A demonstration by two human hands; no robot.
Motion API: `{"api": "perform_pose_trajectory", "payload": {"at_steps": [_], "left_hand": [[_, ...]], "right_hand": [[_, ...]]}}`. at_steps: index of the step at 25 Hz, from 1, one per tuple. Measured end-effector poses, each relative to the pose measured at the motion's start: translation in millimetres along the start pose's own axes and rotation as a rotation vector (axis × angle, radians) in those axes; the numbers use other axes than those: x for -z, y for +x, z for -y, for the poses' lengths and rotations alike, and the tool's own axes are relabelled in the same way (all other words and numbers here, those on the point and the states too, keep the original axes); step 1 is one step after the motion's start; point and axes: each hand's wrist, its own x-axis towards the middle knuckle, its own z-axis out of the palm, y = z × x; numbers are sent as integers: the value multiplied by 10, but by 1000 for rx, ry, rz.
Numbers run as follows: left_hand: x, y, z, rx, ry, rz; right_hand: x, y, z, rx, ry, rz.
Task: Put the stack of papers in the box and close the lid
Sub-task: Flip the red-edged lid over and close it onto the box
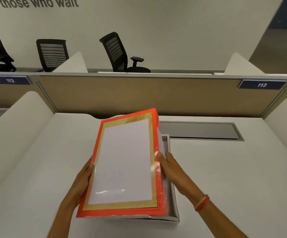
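Both hands, left (83, 176) and right (169, 166), clamp the lid (124, 162) skewed over the box (172, 205); it may jam.

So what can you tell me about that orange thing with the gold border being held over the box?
The lid is a flat orange rectangle with a wide gold band framing a plain white panel; its glossy surface catches glare. It is tilted, far end raised, above the open white box, covering most of it. The left hand grips its left edge and the right hand its right edge. The right side is blurred. No papers can be made out beneath it.
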Motion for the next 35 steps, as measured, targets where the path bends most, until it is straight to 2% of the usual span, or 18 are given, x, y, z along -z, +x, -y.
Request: {"api": "perform_pose_trajectory", "payload": {"at_steps": [5, 12, 35], "left_hand": [[-468, -20, -41, -100, 313, -53], [-662, 24, 86, -163, 526, -108], [-743, 112, 237, -112, 654, -132]], "right_hand": [[78, 91, -563, -94, -263, -203], [130, 173, -941, -140, -363, -287], [118, 309, -1206, -133, -418, -297]]}}
